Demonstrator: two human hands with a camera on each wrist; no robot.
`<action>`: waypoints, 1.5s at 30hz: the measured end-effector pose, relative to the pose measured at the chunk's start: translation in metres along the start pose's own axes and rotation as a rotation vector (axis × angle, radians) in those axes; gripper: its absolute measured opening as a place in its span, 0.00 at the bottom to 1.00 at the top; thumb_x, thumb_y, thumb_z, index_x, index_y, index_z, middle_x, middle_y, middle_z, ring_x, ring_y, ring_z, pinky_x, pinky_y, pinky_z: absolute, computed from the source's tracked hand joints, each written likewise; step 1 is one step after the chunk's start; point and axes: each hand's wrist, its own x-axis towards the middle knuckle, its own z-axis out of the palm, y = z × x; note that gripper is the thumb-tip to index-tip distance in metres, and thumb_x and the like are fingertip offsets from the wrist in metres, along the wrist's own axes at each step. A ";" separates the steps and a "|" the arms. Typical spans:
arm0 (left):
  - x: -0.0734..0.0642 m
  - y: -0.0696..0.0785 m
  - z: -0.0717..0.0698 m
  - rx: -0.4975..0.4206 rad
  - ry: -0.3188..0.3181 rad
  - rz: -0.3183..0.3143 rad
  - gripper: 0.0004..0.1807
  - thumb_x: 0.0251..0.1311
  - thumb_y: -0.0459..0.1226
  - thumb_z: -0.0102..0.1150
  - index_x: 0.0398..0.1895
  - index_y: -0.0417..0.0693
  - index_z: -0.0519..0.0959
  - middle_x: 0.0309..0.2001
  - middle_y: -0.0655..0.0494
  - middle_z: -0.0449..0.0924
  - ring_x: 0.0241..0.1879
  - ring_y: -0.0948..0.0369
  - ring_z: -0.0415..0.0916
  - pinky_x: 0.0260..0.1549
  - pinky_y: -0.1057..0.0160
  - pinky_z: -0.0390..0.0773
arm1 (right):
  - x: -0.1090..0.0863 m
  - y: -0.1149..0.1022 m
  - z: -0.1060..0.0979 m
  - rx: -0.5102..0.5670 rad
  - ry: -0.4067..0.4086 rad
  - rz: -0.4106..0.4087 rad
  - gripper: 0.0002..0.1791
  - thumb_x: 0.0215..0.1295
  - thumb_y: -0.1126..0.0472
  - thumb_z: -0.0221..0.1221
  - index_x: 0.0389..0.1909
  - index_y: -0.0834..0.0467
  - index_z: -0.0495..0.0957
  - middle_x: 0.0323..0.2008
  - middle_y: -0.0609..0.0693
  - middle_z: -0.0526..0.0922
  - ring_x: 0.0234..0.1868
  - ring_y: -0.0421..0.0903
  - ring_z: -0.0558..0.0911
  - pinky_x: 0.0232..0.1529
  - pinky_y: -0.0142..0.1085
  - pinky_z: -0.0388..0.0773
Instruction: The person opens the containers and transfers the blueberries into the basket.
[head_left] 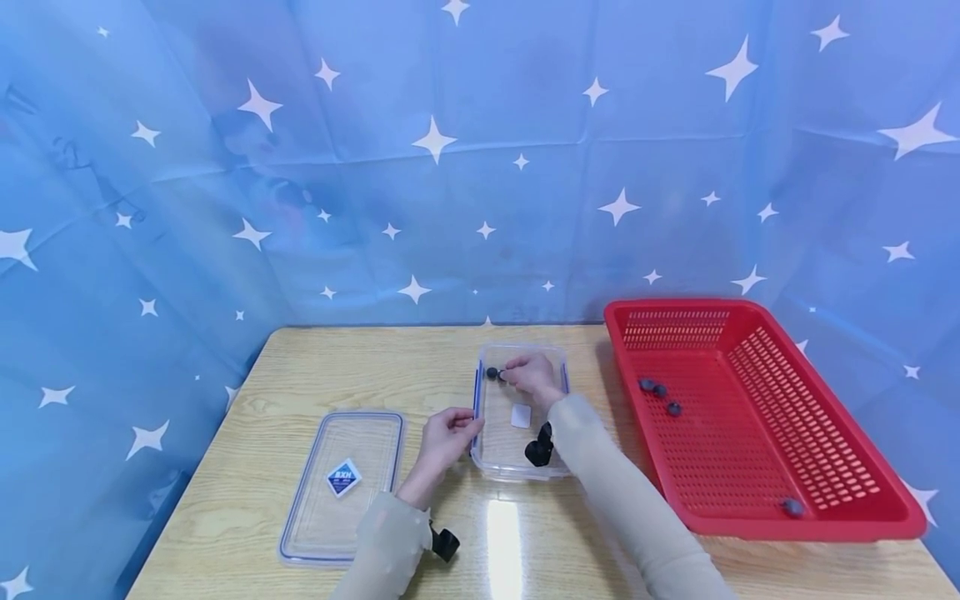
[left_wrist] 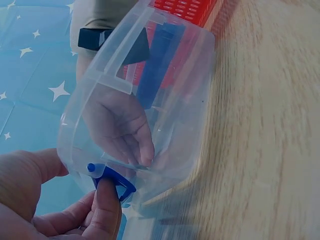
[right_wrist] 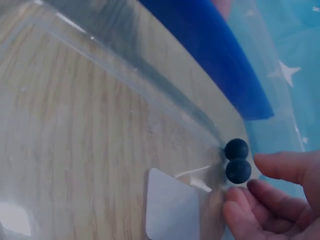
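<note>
A clear plastic food box (head_left: 495, 454) with blue side latches stands near the table's middle. My left hand (head_left: 444, 437) pinches its left side, a finger pressing against a blue latch (left_wrist: 114, 179) in the left wrist view. Inside the box, my right hand (head_left: 531, 373) is at the far left corner. Two dark blueberries (right_wrist: 237, 150) sit there side by side. In the right wrist view, the right thumb (right_wrist: 280, 165) and fingers stand apart, their tips right beside the nearer berry. A white square label (head_left: 521, 416) shows at the box's bottom.
To the right stands a red perforated basket (head_left: 720, 467) with several blueberries (head_left: 674, 408) in it. A clear lid (head_left: 315, 508) with a blue seal and a blue-white sticker lies at the left. Behind the wooden table (head_left: 225, 500) hangs a blue star-patterned curtain (head_left: 360, 192).
</note>
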 end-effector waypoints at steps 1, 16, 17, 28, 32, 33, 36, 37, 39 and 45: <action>0.000 0.000 0.000 -0.002 0.000 -0.001 0.15 0.54 0.33 0.63 0.43 0.30 0.78 0.31 0.49 0.79 0.26 0.66 0.73 0.25 0.71 0.76 | 0.001 0.000 0.002 -0.017 0.016 -0.006 0.11 0.52 0.68 0.65 0.37 0.65 0.82 0.31 0.53 0.82 0.23 0.40 0.74 0.24 0.28 0.72; 0.001 -0.002 0.000 0.001 0.005 0.011 0.15 0.53 0.33 0.64 0.42 0.30 0.79 0.31 0.48 0.79 0.27 0.66 0.74 0.26 0.71 0.76 | -0.001 -0.002 0.011 -0.189 0.074 -0.077 0.06 0.51 0.68 0.66 0.31 0.63 0.83 0.32 0.54 0.84 0.25 0.43 0.76 0.26 0.31 0.73; 0.001 -0.002 0.000 0.001 0.006 0.011 0.15 0.53 0.33 0.64 0.42 0.30 0.79 0.31 0.49 0.79 0.27 0.66 0.74 0.25 0.71 0.76 | -0.001 -0.001 0.011 -0.194 0.069 -0.079 0.06 0.51 0.68 0.66 0.31 0.63 0.83 0.32 0.54 0.83 0.25 0.43 0.76 0.26 0.32 0.73; -0.001 -0.002 0.000 -0.005 0.008 0.030 0.15 0.54 0.32 0.63 0.41 0.29 0.79 0.30 0.49 0.79 0.25 0.67 0.73 0.23 0.73 0.74 | -0.002 -0.004 0.002 -0.123 0.015 -0.046 0.07 0.50 0.67 0.63 0.32 0.63 0.82 0.30 0.53 0.81 0.28 0.44 0.76 0.26 0.31 0.72; 0.000 -0.003 0.000 -0.003 0.013 0.028 0.15 0.53 0.32 0.64 0.41 0.29 0.79 0.30 0.49 0.79 0.26 0.67 0.72 0.25 0.73 0.74 | -0.006 -0.011 -0.005 -0.027 0.001 -0.020 0.08 0.52 0.66 0.63 0.35 0.62 0.82 0.32 0.54 0.81 0.30 0.45 0.77 0.29 0.31 0.74; 0.000 -0.003 0.000 -0.005 0.012 0.026 0.15 0.53 0.32 0.64 0.41 0.29 0.79 0.30 0.49 0.79 0.26 0.66 0.72 0.25 0.73 0.74 | -0.007 -0.013 -0.007 -0.011 -0.002 -0.019 0.08 0.53 0.66 0.63 0.36 0.62 0.82 0.33 0.54 0.81 0.31 0.46 0.78 0.31 0.32 0.75; 0.001 -0.003 0.000 -0.011 0.009 0.026 0.15 0.53 0.32 0.64 0.41 0.29 0.78 0.30 0.49 0.78 0.26 0.66 0.72 0.24 0.73 0.74 | -0.012 -0.021 -0.014 0.049 -0.025 -0.021 0.11 0.56 0.64 0.62 0.40 0.63 0.80 0.37 0.56 0.82 0.37 0.50 0.80 0.39 0.36 0.78; 0.001 -0.003 0.000 -0.014 0.008 0.024 0.15 0.53 0.32 0.64 0.41 0.29 0.78 0.30 0.49 0.78 0.26 0.66 0.72 0.24 0.73 0.74 | -0.014 -0.023 -0.016 0.069 -0.033 -0.028 0.12 0.57 0.64 0.62 0.42 0.64 0.80 0.38 0.57 0.82 0.39 0.52 0.81 0.42 0.37 0.79; 0.001 -0.003 0.000 -0.016 0.008 0.019 0.15 0.53 0.32 0.64 0.41 0.29 0.78 0.31 0.49 0.78 0.26 0.66 0.72 0.24 0.73 0.74 | -0.016 -0.028 -0.021 0.113 -0.047 -0.043 0.13 0.57 0.65 0.62 0.43 0.66 0.79 0.39 0.59 0.82 0.41 0.53 0.82 0.44 0.38 0.79; 0.001 -0.002 0.000 -0.012 0.010 0.012 0.14 0.53 0.32 0.63 0.41 0.30 0.79 0.30 0.50 0.78 0.26 0.66 0.72 0.23 0.74 0.73 | -0.022 -0.041 -0.037 0.217 -0.052 -0.067 0.13 0.57 0.67 0.62 0.42 0.68 0.79 0.39 0.59 0.82 0.39 0.50 0.82 0.42 0.35 0.80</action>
